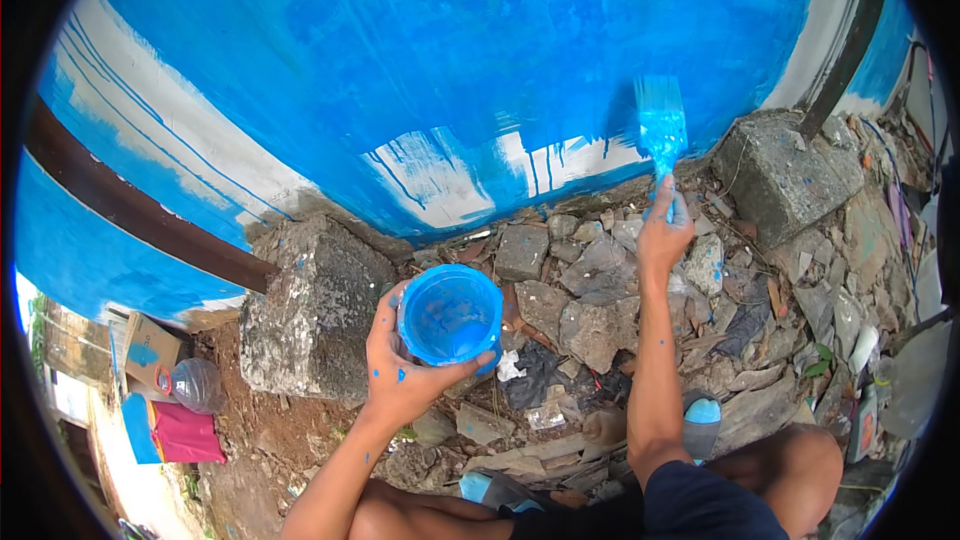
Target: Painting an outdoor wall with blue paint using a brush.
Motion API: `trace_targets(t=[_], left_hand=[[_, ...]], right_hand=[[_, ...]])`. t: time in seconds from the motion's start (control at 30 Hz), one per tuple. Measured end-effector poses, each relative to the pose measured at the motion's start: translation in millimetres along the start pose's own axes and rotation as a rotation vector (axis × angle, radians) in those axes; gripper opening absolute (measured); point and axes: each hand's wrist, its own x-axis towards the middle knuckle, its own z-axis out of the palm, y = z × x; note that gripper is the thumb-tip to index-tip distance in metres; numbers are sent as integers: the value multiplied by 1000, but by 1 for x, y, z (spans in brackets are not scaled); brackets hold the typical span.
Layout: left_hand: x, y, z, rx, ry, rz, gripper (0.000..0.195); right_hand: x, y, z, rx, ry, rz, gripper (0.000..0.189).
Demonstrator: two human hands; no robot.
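Observation:
My left hand is wrapped around a blue plastic paint container, with blue paint coating its inner wall and bottom. Drops of the same paint speckle my fingers and wrist. In my right hand is a flat paintbrush, its handle and bristles covered in blue. The bristles point up towards the wall; whether they touch it I cannot tell. Most of that wall is blue. Low down, white patches show through streaks and drips, one patch lying just left of the brush.
Broken stones and rubble cover the ground. Concrete blocks stand at left and right, with dark posts rising from them. A cardboard box, a clear plastic bottle and a magenta bag lie at far left.

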Motion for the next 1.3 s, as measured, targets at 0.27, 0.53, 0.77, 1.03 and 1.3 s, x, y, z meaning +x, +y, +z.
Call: trace_targets(t=[0.27,0.53,0.77,1.03,1.3], left_hand=[[9,-2,9,16,-27,20,86],[4,-4,5,-16,-22,21,87],[8,-4,14,12,-46,46,87],[5,0,14,29,-63,62,86],[6,8,18,-16,-89,91,85]], right_hand=[[-20,30,32,-71,-116,233,49],[-14,-14,-5,-37,-65,89,46],[19,5,17,-141,-179,-14,50],[40,28,-47,-474,254,46,42],[102,-102,-67,-708,275,-239,27]])
